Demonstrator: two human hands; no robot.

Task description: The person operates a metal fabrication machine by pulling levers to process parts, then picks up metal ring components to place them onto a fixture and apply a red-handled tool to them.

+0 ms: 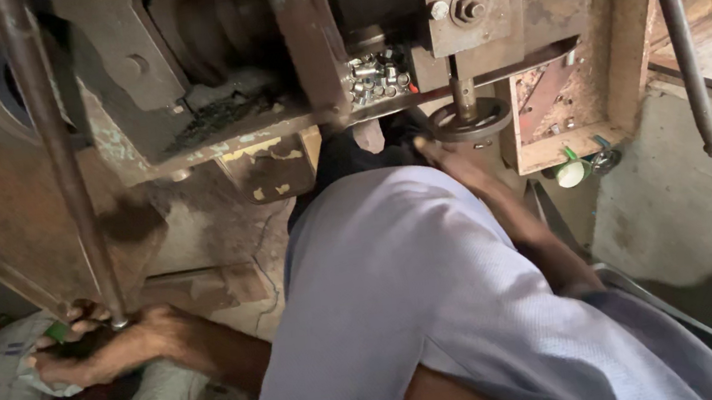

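- The press (252, 69) stood rusty, filling the upper view.
- A heap of small metal pieces (378, 77) waited on its ledge, unprocessed as far as shown.
- The left hand (91, 346) was closed around the long lever (57, 162).
- The right hand (450, 162) reached beside the round die (470, 118); its grip could not be told.
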